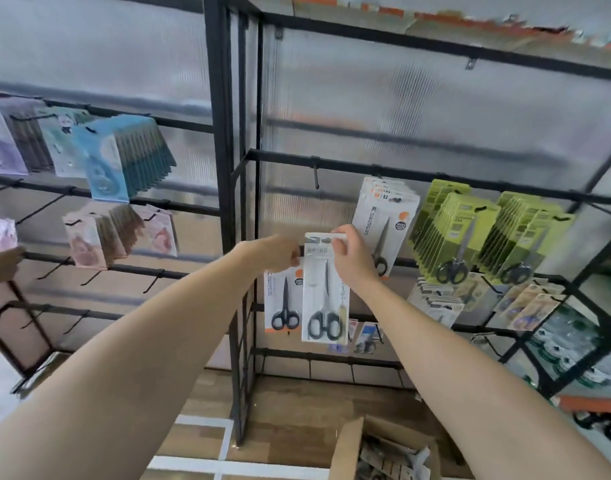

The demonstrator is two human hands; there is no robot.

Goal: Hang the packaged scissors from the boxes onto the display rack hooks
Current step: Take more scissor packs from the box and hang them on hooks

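**Rack part-stocked, one pack at the hook**

Just below the left hand point(280, 252), one white scissors pack point(283, 301) already hangs. The left hand pinches the top left edge of the pack being hung point(325, 292), held upright between both hands; the right hand point(349, 254) grips its top right corner by the hang slot. Whether the slot is on a hook yet I cannot tell. Right of the right hand hang more white packs point(383, 223), then two full rows of green scissors packs point(487, 237). Above the hands a bare hook point(317, 176) waits. Below the right forearm, the open box point(383, 452) seems to hold more stock, so hanging appears well under way, not finished.
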